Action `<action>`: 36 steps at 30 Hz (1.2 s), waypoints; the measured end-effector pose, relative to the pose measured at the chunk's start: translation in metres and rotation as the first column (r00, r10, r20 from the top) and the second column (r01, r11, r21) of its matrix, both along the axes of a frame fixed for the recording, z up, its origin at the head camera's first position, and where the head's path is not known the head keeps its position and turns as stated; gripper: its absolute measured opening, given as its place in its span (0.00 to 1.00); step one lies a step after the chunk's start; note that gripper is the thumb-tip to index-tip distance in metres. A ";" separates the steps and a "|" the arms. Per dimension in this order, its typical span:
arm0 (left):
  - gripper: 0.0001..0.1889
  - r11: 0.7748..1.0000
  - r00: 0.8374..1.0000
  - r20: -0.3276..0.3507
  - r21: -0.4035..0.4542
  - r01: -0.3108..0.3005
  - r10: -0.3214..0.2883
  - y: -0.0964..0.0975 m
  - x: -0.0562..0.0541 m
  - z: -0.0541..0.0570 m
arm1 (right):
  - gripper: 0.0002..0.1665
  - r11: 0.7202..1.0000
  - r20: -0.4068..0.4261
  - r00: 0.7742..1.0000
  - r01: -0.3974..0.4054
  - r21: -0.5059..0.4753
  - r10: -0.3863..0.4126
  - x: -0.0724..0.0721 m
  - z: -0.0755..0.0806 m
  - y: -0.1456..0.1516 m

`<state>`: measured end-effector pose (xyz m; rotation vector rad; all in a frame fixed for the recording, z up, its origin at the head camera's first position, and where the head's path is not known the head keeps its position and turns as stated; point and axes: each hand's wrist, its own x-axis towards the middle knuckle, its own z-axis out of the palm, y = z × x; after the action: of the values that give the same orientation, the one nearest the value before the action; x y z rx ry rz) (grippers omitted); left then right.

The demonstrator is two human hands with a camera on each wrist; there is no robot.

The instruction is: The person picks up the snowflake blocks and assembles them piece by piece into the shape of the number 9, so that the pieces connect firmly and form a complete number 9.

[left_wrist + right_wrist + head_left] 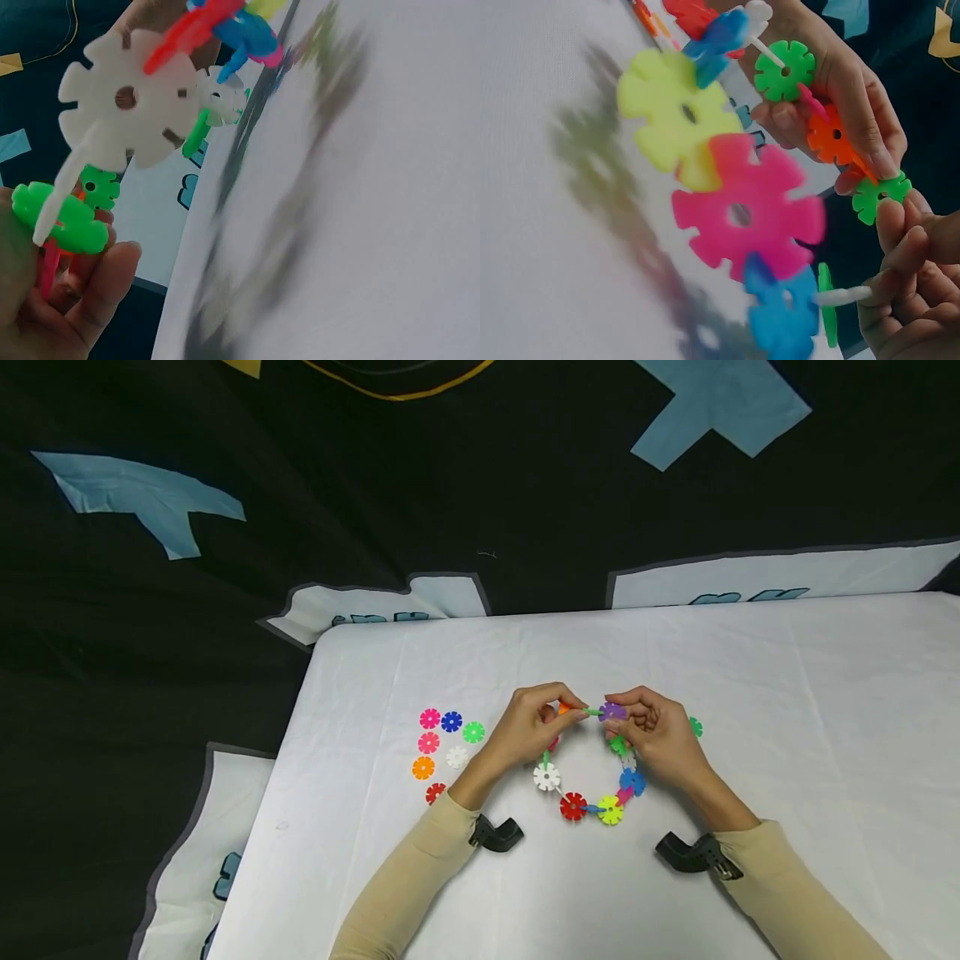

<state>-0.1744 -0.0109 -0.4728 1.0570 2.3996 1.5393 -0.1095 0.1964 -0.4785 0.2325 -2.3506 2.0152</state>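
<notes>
A ring of notched plastic discs, linked edge to edge, is held up between both hands. My left hand pinches the chain at an orange disc beside a green disc. My right hand holds a purple disc between thumb and fingers, and that disc meets the green one. Below hang a white disc, a red disc, a yellow disc and a blue disc. A pink disc looms close in the right wrist view. Fingers hide part of the ring.
Loose discs lie left of the hands on the white table, among them a dark blue disc and a loose orange disc. Another green disc shows behind the right hand. A dark patterned cloth stands beyond the table edge.
</notes>
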 end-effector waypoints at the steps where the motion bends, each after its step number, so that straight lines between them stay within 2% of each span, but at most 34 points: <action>1: 0.03 1.000 1.000 0.008 0.004 0.001 -0.001 0.000 0.000 0.000 | 0.16 1.000 0.004 1.000 0.001 -0.007 -0.001 0.000 0.000 -0.001; 3: 0.03 1.000 1.000 0.016 0.005 0.004 -0.004 0.000 0.000 0.000 | 0.16 1.000 0.013 1.000 0.002 -0.018 -0.002 0.000 0.001 -0.001; 6: 0.04 0.999 1.000 -0.019 -0.042 0.015 -0.016 0.001 0.001 0.000 | 0.16 1.000 0.026 1.000 -0.009 0.005 0.009 0.000 0.004 0.000; 10: 0.11 0.989 0.995 -0.082 -0.146 0.036 -0.048 0.000 0.000 0.002 | 0.18 0.990 0.031 0.997 -0.071 0.121 0.068 -0.003 0.007 0.008; 14: 0.17 0.968 0.991 -0.121 -0.248 0.024 -0.056 -0.002 0.000 0.002 | 0.23 0.946 -0.037 0.988 -0.133 0.294 0.151 -0.008 0.009 0.030; 17: 0.18 0.953 0.989 -0.135 -0.304 0.010 -0.053 -0.004 -0.001 0.001 | 0.22 0.908 -0.097 0.983 -0.103 0.407 0.155 -0.010 0.009 0.059; 20: 0.19 0.943 0.991 -0.120 -0.331 0.018 -0.061 -0.005 -0.001 0.001 | 0.18 0.875 -0.100 0.987 -0.063 0.481 0.126 -0.008 0.007 0.087; 23: 0.20 0.938 0.992 -0.109 -0.347 0.024 -0.066 -0.007 -0.002 0.001 | 0.17 0.857 -0.056 0.990 -0.084 0.508 0.130 -0.007 0.004 0.105; 27: 0.22 0.930 0.993 -0.108 -0.368 0.012 -0.055 -0.008 -0.003 0.000 | 0.19 0.827 -0.010 0.984 -0.142 0.543 0.175 -0.008 -0.001 0.114; 36: 0.21 0.921 0.996 -0.065 -0.387 0.033 -0.063 -0.008 -0.003 0.000 | 0.19 0.741 -0.047 0.981 -0.109 0.663 0.186 -0.009 -0.008 0.116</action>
<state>-0.1774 -0.0190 -0.4726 1.0903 2.5564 0.9627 -0.1189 0.3120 -0.4865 0.5468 -2.9442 1.0686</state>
